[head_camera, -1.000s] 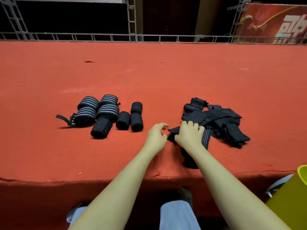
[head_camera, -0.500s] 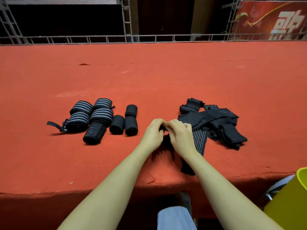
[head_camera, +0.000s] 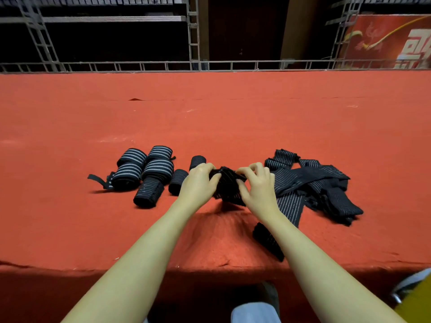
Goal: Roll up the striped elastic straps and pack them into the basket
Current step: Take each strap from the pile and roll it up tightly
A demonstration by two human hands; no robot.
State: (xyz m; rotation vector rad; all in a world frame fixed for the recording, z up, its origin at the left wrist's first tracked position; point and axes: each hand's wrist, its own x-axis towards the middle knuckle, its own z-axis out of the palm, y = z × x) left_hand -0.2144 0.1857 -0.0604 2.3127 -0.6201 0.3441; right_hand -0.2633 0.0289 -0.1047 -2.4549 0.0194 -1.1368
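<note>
Between my left hand (head_camera: 198,183) and my right hand (head_camera: 257,186) I hold the end of a black striped elastic strap (head_camera: 227,185), lifted just above the red surface, with its tail (head_camera: 268,241) trailing under my right forearm. Both hands pinch the strap's top edge. A loose pile of unrolled straps (head_camera: 312,183) lies to the right of my right hand. Several rolled straps (head_camera: 149,173) sit in a group to the left of my left hand. A yellow basket (head_camera: 417,304) shows only as a corner at the bottom right.
The red carpeted platform (head_camera: 210,117) stretches far back to a metal truss rail (head_camera: 210,65). Its front edge (head_camera: 93,269) runs close to my body. A red banner (head_camera: 391,40) hangs at the back right.
My left hand came across to join my right at the pile's left end. Both hands have lifted the strap's end off the carpet and drawn it leftward.
</note>
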